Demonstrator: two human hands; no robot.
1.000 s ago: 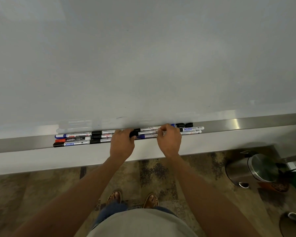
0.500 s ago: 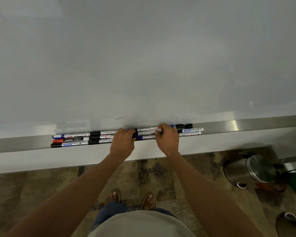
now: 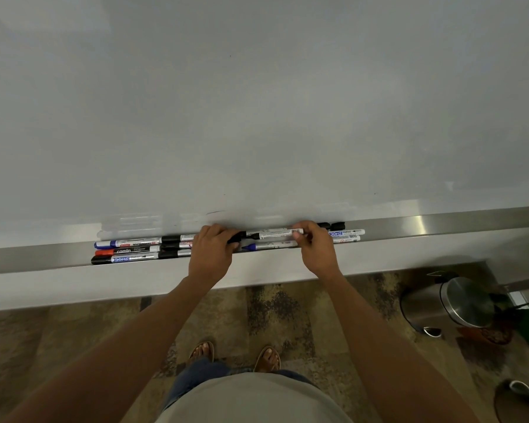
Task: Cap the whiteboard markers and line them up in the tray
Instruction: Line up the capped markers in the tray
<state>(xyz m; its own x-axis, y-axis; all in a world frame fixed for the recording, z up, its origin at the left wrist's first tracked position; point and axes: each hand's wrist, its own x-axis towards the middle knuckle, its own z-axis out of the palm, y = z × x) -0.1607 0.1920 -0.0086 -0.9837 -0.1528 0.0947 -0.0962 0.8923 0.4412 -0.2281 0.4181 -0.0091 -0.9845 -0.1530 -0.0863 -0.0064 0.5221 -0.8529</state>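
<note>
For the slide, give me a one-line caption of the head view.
Left hand holds a black cap at the tip of a marker held by the right hand, above the tray.

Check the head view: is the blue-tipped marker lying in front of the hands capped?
No. The blue-tipped marker lies in the tray with its blue nib bare, just in front of the marker held between left hand and right hand.

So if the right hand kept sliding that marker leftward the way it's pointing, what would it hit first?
Most likely the black cap pinched by the left hand. The marker in the right hand points its tip at the cap, nearly touching, though exact alignment in depth is hard to judge.
</note>
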